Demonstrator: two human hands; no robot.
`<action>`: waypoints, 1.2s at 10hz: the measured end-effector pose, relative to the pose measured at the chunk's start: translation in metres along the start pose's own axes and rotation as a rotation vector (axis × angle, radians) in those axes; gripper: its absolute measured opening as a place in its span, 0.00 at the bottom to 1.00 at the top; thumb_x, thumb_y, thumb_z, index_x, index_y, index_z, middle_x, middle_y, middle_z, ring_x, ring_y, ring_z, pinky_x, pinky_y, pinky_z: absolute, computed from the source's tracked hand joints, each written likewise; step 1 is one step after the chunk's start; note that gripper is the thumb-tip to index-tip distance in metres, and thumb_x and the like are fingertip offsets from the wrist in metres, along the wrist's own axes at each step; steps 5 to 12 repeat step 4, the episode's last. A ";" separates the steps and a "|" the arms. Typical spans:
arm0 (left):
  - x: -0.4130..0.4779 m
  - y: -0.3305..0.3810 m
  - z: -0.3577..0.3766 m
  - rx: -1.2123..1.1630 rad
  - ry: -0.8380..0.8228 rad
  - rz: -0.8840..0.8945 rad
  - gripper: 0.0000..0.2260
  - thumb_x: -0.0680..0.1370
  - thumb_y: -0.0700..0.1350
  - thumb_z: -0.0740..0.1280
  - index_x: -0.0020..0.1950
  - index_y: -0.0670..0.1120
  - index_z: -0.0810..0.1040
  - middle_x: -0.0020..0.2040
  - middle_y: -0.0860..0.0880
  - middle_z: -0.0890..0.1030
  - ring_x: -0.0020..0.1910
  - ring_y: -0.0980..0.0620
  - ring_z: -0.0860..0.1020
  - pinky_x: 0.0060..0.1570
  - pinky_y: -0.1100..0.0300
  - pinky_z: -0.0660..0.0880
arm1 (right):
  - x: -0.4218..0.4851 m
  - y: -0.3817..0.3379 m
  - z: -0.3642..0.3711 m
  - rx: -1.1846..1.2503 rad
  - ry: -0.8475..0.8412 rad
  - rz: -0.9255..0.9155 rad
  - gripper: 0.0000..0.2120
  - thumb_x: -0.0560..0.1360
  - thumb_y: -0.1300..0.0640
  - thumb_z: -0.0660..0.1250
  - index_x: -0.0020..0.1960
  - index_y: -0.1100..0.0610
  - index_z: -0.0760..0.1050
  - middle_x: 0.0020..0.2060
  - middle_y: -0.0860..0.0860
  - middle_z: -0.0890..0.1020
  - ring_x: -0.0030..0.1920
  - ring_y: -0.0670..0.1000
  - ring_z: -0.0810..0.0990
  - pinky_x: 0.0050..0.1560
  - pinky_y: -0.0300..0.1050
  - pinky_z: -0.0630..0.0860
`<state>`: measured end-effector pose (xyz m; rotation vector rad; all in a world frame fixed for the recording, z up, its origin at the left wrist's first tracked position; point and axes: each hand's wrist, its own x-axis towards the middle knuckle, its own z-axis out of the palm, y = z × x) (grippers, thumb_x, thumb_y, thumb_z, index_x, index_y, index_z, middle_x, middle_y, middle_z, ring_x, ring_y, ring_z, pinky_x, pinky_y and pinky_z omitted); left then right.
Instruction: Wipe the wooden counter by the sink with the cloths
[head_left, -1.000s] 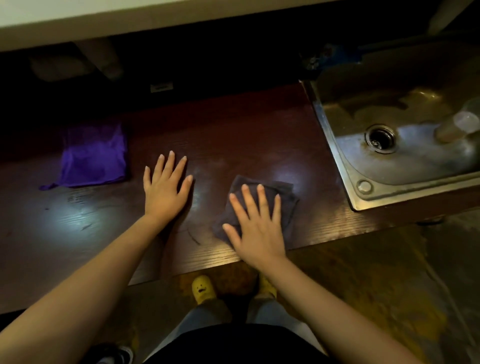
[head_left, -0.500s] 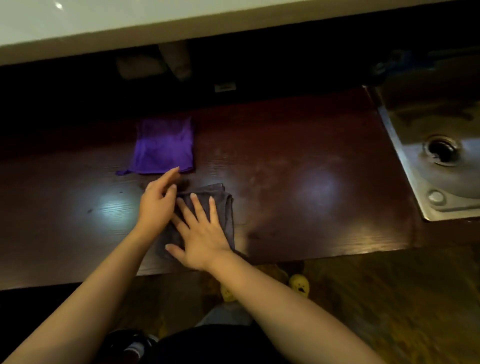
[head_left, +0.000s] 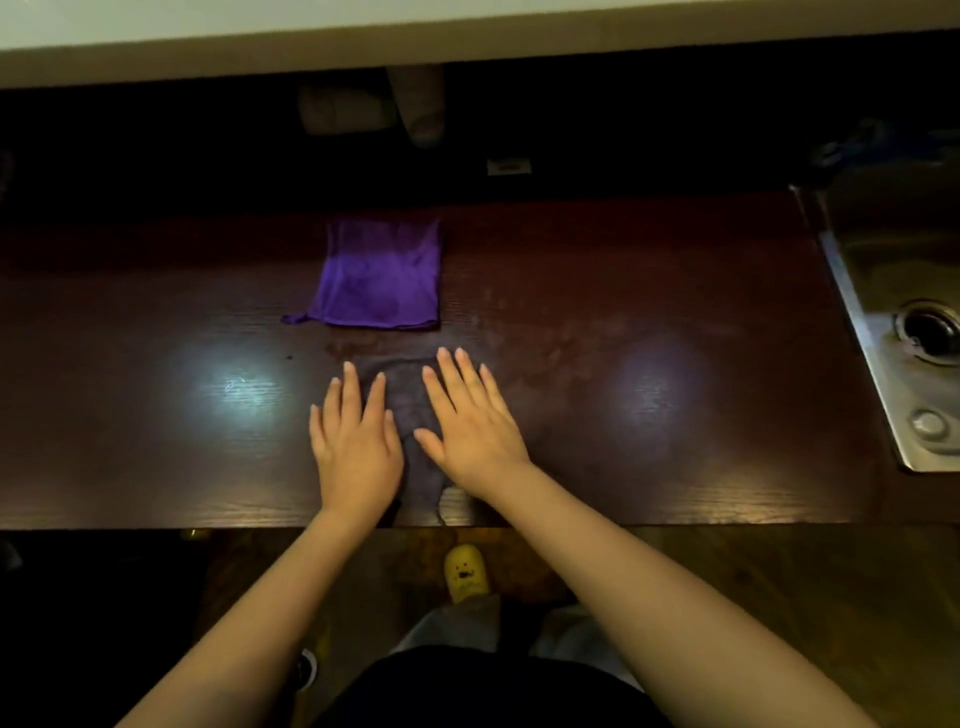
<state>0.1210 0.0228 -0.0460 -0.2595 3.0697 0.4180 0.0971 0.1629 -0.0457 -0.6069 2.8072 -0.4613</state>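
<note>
Pressing flat, both spread hands, left (head_left: 356, 447) and right (head_left: 470, 423), now covered the grey cloth (head_left: 410, 402); earlier the left only touched its edge.

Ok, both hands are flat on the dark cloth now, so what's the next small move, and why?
Probably slide the dark cloth right toward the sink, with the left hand and right hand pressing it flat. The smeared patch of counter lies that way; the purple cloth lies untouched.
</note>
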 end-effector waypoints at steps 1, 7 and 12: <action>0.016 -0.014 -0.009 0.009 -0.009 -0.076 0.21 0.79 0.44 0.57 0.72 0.46 0.63 0.76 0.41 0.56 0.74 0.39 0.55 0.71 0.40 0.52 | 0.025 -0.011 -0.002 -0.011 -0.010 -0.051 0.34 0.79 0.44 0.54 0.76 0.58 0.44 0.77 0.56 0.43 0.76 0.55 0.38 0.75 0.52 0.36; 0.033 0.021 -0.034 -0.165 -0.033 -0.054 0.19 0.76 0.46 0.63 0.66 0.45 0.71 0.75 0.40 0.58 0.73 0.39 0.56 0.70 0.44 0.54 | 0.029 0.023 -0.053 0.275 -0.006 -0.026 0.28 0.78 0.49 0.59 0.75 0.55 0.57 0.76 0.55 0.56 0.76 0.53 0.53 0.75 0.49 0.50; 0.033 0.021 -0.034 -0.165 -0.033 -0.054 0.19 0.76 0.46 0.63 0.66 0.45 0.71 0.75 0.40 0.58 0.73 0.39 0.56 0.70 0.44 0.54 | 0.029 0.023 -0.053 0.275 -0.006 -0.026 0.28 0.78 0.49 0.59 0.75 0.55 0.57 0.76 0.55 0.56 0.76 0.53 0.53 0.75 0.49 0.50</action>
